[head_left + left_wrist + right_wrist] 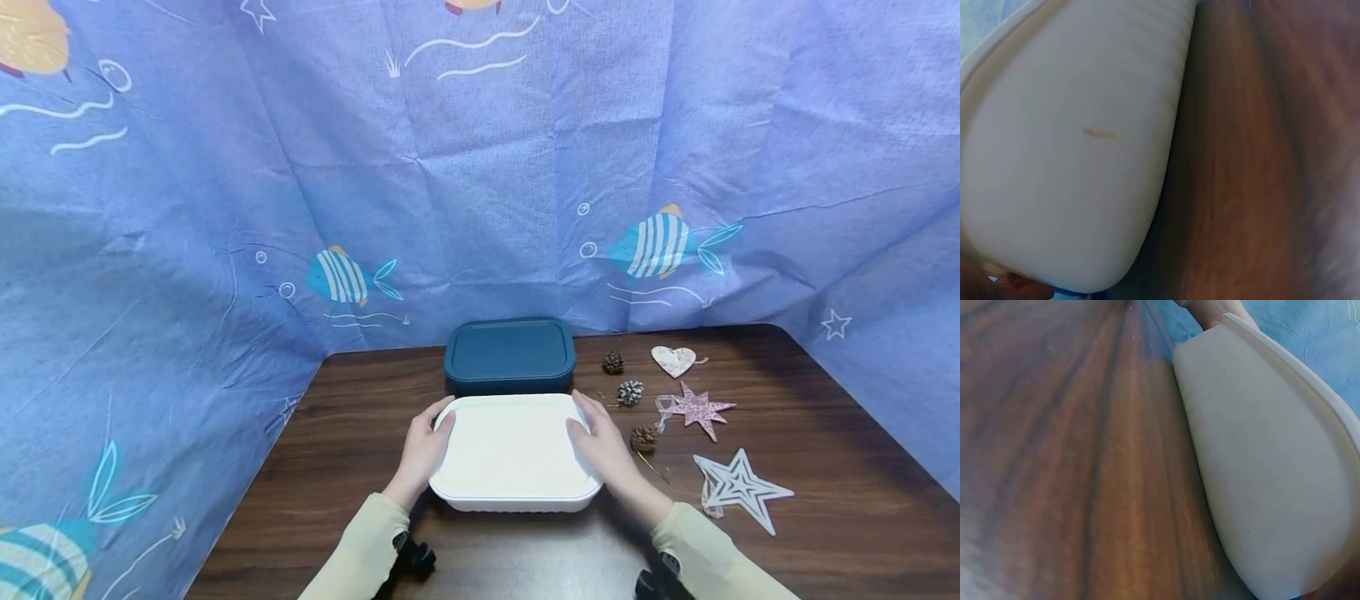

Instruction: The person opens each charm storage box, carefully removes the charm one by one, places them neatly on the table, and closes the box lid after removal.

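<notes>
A white rectangular box (516,450) with rounded corners and a flat, rimmed top sits in front of me in the head view. My left hand (424,450) grips its left side, the thumb over the top edge. On the opposite side my right hand (606,446) grips it the same way, fingers along the outer wall. The left wrist view gives the box's pale side wall (1072,150) close up, with a small brownish mark on it. In the right wrist view the smooth wall (1266,456) stands close over the wood.
A dark blue lidded box (510,354) stands right behind the white one. Right of them on the brown table (360,400) lie several pinecones (630,392), a white heart (674,360), a pink star (701,409) and a white star (741,490). A blue fish-print cloth (480,192) hangs behind.
</notes>
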Tool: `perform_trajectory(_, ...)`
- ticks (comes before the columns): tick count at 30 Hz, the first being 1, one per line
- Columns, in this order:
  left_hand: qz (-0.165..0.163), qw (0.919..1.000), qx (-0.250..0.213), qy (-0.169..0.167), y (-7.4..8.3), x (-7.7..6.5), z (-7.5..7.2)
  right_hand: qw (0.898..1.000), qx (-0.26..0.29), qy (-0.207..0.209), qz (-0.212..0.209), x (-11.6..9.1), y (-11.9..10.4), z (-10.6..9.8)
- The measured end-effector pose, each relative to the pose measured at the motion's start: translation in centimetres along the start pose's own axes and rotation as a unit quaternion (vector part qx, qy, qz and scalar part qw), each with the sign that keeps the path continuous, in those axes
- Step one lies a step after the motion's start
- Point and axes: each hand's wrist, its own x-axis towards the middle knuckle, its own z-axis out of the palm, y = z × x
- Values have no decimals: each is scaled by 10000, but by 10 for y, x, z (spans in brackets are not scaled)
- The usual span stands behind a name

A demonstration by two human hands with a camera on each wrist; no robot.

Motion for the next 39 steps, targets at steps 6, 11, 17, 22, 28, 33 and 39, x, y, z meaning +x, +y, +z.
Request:
perform_trajectory(6,108,9997,194,-48,-2,10,2,10000,36,-67,17,8,1,-1)
perform_trajectory(11,138,9994,303,-81,1,15,2,9999,78,-112,48,14,1,-2)
perform_trajectory(17,154,9991,380,-126,2,15,1,9998,111,-147,-20,18,4,-3)
perform_trajectory(22,169,9988,437,-161,2,15,1,9998,110,-148,-57,17,5,-2)
perform_trajectory(28,88,9989,414,-203,0,14,0,9997,191,-175,-15,16,5,-2)
perform_trajectory(33,43,9986,466,-235,-1,15,1,9996,217,-190,38,15,6,-2)
perform_trajectory(39,21,9985,482,-242,0,13,0,9994,253,-190,108,15,6,-1)
